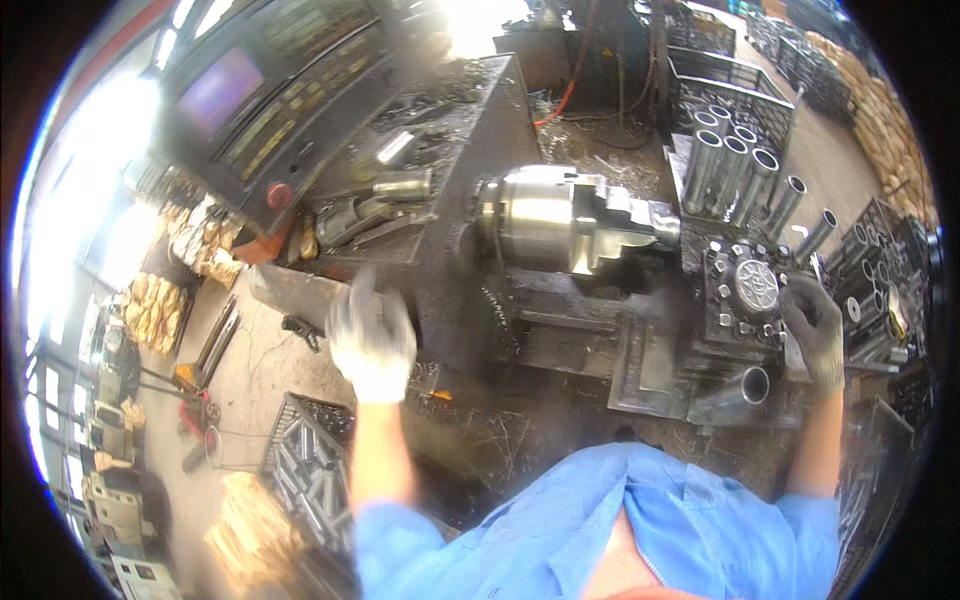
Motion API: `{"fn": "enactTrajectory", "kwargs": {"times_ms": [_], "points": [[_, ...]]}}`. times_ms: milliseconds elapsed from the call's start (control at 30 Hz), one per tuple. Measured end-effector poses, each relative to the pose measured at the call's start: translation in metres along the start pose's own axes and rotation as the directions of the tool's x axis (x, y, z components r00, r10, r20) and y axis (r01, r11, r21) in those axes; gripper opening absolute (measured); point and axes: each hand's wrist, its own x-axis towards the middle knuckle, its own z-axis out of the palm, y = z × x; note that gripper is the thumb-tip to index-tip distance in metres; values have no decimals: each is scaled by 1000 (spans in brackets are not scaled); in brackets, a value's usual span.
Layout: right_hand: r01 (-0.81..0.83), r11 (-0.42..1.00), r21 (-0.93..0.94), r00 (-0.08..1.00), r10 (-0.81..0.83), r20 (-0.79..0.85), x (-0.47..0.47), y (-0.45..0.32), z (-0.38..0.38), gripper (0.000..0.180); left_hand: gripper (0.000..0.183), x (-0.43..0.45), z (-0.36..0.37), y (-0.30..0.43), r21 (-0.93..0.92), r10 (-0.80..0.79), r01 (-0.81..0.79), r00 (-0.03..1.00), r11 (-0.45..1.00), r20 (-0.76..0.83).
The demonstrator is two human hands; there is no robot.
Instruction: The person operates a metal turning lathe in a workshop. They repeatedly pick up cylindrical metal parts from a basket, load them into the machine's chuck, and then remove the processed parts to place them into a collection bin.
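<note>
My left hand (371, 341), in a pale work glove and blurred, hovers in front of the lathe headstock (457, 262) with its fingers apart and nothing seen in them. My right hand (816, 326), in a darkened glove, is at the right side of the square tool post (754, 289), fingers curled; what they grip, if anything, is hidden. Left of the tool post, the shiny lathe chuck (540, 217) has a short metal workpiece (664, 225) at its jaws. A steel tube (727, 397) lies below the tool post. Several tubes (735, 172) stand upright behind it.
A control panel (285, 97) with a red button (279, 196) overhangs the left. Loose cylinders (401, 185) lie on the chip-strewn headstock top. A crate (281, 424) of metal tubes sits on the floor at lower left. More tubes (862, 277) are stacked far right.
</note>
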Motion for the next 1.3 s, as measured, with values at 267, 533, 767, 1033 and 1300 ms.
{"fn": "enactTrajectory", "kwargs": {"times_ms": [267, 533, 767, 1033, 1300], "points": [[-153, 963, -224, 988, 149, -37, -89, 19, -27, 42, 87, 201, 88, -72, 363, -383, 203, 749, 910, 540], [-102, 971, -216, 991, 118, 63, -143, 67, -61, 39, 43, 32, 4, 73, -317, 117, -107, 993, 942, 13], [-56, 985, -165, 958, 100, 268, -130, 119, -38, 57, 41, -301, -62, 215, -137, 24, 480, 234, 867, 972], [76, 929, -362, 881, 107, 462, -91, 119, 39, 38, 50, -443, -161, 192, 109, -193, 511, 113, 853, 975], [139, 976, 170, 632, -220, 743, -233, 47, 187, 34, 53, -691, -326, 196, 511, -697, 842, -264, 170, 667]]}}
